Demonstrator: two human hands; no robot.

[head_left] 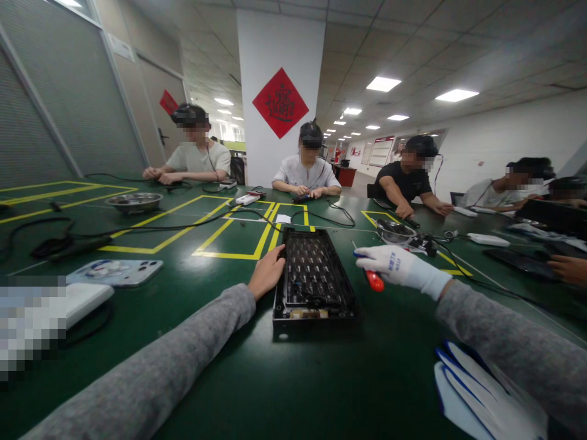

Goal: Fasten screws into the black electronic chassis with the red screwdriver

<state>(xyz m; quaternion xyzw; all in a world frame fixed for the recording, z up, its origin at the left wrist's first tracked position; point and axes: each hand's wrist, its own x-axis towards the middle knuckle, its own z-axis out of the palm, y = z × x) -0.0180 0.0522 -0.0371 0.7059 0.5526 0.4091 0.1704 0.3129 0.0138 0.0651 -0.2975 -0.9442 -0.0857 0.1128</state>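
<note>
A shallow black rectangular case lies on the green table, with rows of small shiny parts set inside it. At its near end a yellowish strip shows. My bare left hand grips the case's left wall, its fingers resting along the edge. To the right of the case, my right hand in a white glove is closed round a screwdriver. Its red handle sticks out below the hand, and its thin shaft points up and left, apart from the case.
A white glove with blue edging lies at the near right. At left are a phone and a white device. Metal bowls, cables and yellow tape mark the table. Several people sit across and to the right.
</note>
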